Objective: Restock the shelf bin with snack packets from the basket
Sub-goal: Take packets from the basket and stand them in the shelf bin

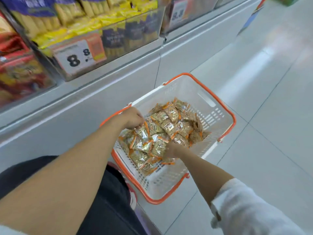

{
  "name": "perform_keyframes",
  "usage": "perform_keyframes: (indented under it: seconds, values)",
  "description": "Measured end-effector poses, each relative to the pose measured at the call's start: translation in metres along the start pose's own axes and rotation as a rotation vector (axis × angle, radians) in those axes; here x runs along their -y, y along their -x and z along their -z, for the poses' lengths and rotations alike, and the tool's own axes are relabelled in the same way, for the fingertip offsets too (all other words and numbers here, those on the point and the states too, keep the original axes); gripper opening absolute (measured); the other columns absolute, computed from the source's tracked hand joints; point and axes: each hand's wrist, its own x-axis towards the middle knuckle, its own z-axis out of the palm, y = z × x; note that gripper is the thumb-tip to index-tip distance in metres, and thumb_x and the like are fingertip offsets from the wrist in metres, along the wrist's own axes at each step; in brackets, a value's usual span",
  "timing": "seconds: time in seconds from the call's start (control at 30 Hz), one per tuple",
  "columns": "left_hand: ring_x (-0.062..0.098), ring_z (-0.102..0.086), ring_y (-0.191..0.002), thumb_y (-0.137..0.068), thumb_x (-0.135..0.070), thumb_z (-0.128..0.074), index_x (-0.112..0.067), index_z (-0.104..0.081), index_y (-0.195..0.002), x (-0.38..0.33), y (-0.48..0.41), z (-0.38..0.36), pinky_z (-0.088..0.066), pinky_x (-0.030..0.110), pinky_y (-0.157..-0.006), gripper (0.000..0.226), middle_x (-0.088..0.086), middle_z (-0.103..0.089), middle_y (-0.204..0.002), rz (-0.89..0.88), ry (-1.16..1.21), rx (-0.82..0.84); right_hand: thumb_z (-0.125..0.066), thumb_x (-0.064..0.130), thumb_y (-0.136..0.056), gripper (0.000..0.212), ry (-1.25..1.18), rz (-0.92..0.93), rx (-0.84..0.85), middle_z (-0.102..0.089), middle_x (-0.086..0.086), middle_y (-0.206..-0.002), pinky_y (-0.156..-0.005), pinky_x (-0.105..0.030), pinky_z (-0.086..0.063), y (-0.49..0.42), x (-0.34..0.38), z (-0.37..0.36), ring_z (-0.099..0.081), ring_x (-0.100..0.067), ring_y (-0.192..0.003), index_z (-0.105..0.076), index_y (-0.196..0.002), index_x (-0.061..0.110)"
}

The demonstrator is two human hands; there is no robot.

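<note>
A white basket with orange rim stands on the floor, holding a heap of several small gold and orange snack packets. My left hand is over the basket's left side, fingers curled down and pinching a packet at the edge of the heap. My right hand reaches in from the near right; its fingers are buried among the packets and mostly hidden, gripping some. The clear shelf bin with a price card reading 8.8 sits up at the left, filled with yellow and purple packs.
A grey shelf base runs diagonally along the left, close behind the basket. Another bin of red packs is at the far left. Pale tiled floor stretches to the right. My dark trousers and a red shoe lie beside the basket's near corner.
</note>
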Motion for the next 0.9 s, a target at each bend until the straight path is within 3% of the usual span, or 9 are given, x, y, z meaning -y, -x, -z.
perform_keyframes:
  seconds: [0.1, 0.17, 0.3, 0.37, 0.43, 0.53, 0.63, 0.7, 0.9]
  values:
    - [0.020, -0.062, -0.064, -0.088, -0.010, -0.062, -0.004, -0.072, -0.081, -0.003, -0.004, -0.003, -0.049, 0.025, -0.056, 0.014, 0.021, -0.061, -0.123, 0.014, 0.044, 0.008, -0.060, 0.037, -0.092, 0.072, 0.032, -0.020, -0.017, -0.054, -0.007, -0.101, -0.081, -0.037, -0.047, -0.023, 0.019, -0.017, -0.054, -0.027, -0.100, -0.031, -0.147, 0.001]
    - [0.022, -0.057, -0.068, -0.091, -0.009, -0.058, 0.003, -0.071, -0.090, -0.004, 0.000, -0.004, -0.047, 0.027, -0.062, 0.018, 0.020, -0.068, -0.102, 0.038, 0.059, 0.036, -0.054, 0.025, -0.094, 0.070, 0.010, -0.001, -0.102, -0.048, -0.015, -0.133, -0.092, -0.038, -0.048, -0.037, 0.034, -0.021, -0.051, -0.030, -0.119, -0.023, -0.150, -0.002]
    - [0.024, -0.056, -0.073, -0.093, -0.008, -0.057, 0.006, -0.068, -0.101, 0.006, 0.003, -0.002, -0.046, 0.025, -0.059, 0.020, 0.020, -0.068, -0.093, 0.086, 0.092, 0.059, -0.043, 0.022, -0.098, 0.076, -0.048, 0.003, -0.138, 0.000, -0.012, -0.162, -0.118, -0.052, -0.014, -0.053, 0.032, -0.035, -0.002, -0.033, -0.149, 0.006, -0.153, 0.004]
    - [0.022, -0.059, -0.074, -0.092, -0.010, -0.059, 0.004, -0.069, -0.100, 0.012, 0.003, -0.001, -0.048, 0.026, -0.061, 0.018, 0.018, -0.070, -0.092, 0.107, 0.092, 0.059, -0.043, 0.026, -0.099, 0.078, -0.029, 0.010, -0.172, -0.012, -0.017, -0.160, -0.117, -0.052, -0.015, -0.053, 0.021, -0.045, -0.014, -0.034, -0.147, 0.010, -0.153, 0.003]
    - [0.022, -0.059, -0.074, -0.091, -0.011, -0.060, 0.003, -0.071, -0.095, 0.014, 0.003, -0.001, -0.048, 0.026, -0.061, 0.018, 0.017, -0.070, -0.092, 0.120, 0.088, 0.063, -0.054, 0.025, -0.095, 0.072, 0.061, 0.005, -0.202, -0.034, -0.021, -0.149, -0.113, -0.047, -0.026, -0.056, 0.008, -0.051, -0.033, -0.036, -0.137, -0.014, -0.151, 0.003]
    - [0.023, -0.060, -0.075, -0.092, -0.010, -0.058, 0.004, -0.071, -0.096, 0.012, 0.003, -0.002, -0.050, 0.027, -0.063, 0.020, 0.018, -0.070, -0.093, 0.129, 0.073, 0.074, -0.057, 0.030, -0.093, 0.014, 0.168, 0.028, -0.215, -0.056, -0.017, -0.131, -0.089, -0.038, -0.046, -0.060, 0.001, -0.043, -0.053, -0.031, -0.115, -0.066, -0.093, 0.018]
    - [0.024, -0.062, -0.079, -0.093, -0.012, -0.057, 0.004, -0.069, -0.102, 0.006, 0.005, -0.003, -0.053, 0.031, -0.072, 0.022, 0.018, -0.071, -0.097, 0.115, 0.085, 0.072, -0.060, 0.045, -0.090, 0.037, 0.254, 0.060, -0.175, -0.060, -0.009, -0.108, -0.102, -0.042, -0.038, -0.058, 0.004, -0.036, -0.044, -0.032, -0.123, -0.056, -0.061, 0.024]
    - [0.024, -0.062, -0.081, -0.094, -0.012, -0.057, 0.004, -0.068, -0.104, 0.004, 0.006, -0.003, -0.053, 0.031, -0.073, 0.022, 0.019, -0.070, -0.101, 0.109, 0.087, 0.070, -0.056, 0.042, -0.093, 0.038, 0.311, 0.075, -0.122, -0.055, -0.002, -0.080, -0.102, -0.042, -0.037, -0.054, 0.009, -0.035, -0.047, -0.030, -0.108, -0.053, -0.061, 0.022]
    - [0.023, -0.060, -0.075, -0.092, -0.010, -0.057, 0.004, -0.069, -0.102, 0.009, 0.014, 0.001, -0.049, 0.027, -0.063, 0.020, 0.017, -0.068, -0.090, 0.123, 0.079, 0.075, -0.053, 0.028, -0.096, 0.025, 0.211, 0.116, -0.091, -0.058, -0.003, -0.085, -0.089, -0.039, -0.044, -0.046, 0.009, -0.066, -0.058, -0.025, -0.100, -0.055, -0.112, 0.009]
